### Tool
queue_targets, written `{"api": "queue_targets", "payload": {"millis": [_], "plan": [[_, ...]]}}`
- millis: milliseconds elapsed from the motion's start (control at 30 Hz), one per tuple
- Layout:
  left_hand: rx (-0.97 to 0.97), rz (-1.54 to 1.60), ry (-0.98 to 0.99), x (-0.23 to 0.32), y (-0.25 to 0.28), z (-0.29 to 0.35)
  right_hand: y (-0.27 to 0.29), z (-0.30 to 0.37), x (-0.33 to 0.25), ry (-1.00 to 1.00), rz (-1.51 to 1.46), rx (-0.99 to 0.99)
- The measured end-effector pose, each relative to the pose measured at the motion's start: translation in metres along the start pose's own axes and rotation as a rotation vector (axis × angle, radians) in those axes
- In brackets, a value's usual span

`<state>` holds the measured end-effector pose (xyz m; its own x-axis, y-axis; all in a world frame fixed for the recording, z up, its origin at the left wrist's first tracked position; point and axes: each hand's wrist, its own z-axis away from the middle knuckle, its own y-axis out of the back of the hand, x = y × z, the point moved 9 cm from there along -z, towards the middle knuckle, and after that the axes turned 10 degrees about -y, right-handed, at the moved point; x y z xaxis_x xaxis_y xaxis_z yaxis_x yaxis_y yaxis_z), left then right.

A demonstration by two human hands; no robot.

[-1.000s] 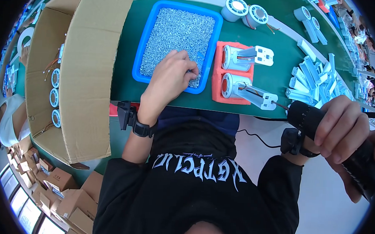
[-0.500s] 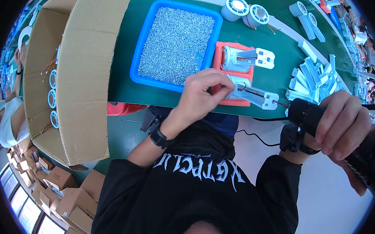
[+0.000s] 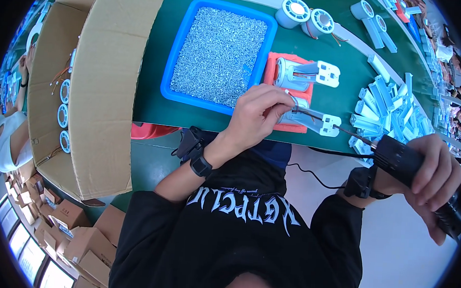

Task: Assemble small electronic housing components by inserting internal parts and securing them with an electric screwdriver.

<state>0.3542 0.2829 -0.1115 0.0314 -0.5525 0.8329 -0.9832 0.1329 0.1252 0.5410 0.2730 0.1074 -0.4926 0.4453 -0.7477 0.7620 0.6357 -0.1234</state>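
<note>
My right hand (image 3: 433, 178) is wrapped round a black electric screwdriver (image 3: 396, 159). Its long thin bit (image 3: 357, 135) points left, with the tip at the end plate of the nearer white bracket (image 3: 328, 125). This bracket projects from a white cylindrical motor (image 3: 301, 103), partly covered by my left hand (image 3: 258, 115). Thumb and fingers of that hand pinch thin dark wires (image 3: 296, 107) beside the bracket. Just beyond, a second motor (image 3: 291, 74) with a similar bracket (image 3: 325, 74) lies in the same red foam holder (image 3: 271, 68).
A blue tray (image 3: 166, 83) of small metal screws is left of the foam. Far left stands a cardboard box (image 3: 108, 90) with motors inside. Loose white brackets (image 3: 381, 97) are heaped at right; two motors (image 3: 293, 13) stand behind. A black cable (image 3: 317, 174) hangs below the table edge.
The screwdriver has shifted right and slightly toward me, so more of its bit shows. My left hand has moved a little up and right, with its fingers at the wires.
</note>
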Motion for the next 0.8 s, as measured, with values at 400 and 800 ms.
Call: {"api": "queue_targets", "payload": {"millis": [400,800], "plan": [[0.109,0.596,0.203,-0.015,-0.006,0.016,0.034,0.011,0.0,-0.007,-0.155,0.272],[-0.106,-0.524,-0.035,0.011,0.051,-0.02,-0.057,-0.04,0.041,-0.042,-0.145,-0.366]]}}
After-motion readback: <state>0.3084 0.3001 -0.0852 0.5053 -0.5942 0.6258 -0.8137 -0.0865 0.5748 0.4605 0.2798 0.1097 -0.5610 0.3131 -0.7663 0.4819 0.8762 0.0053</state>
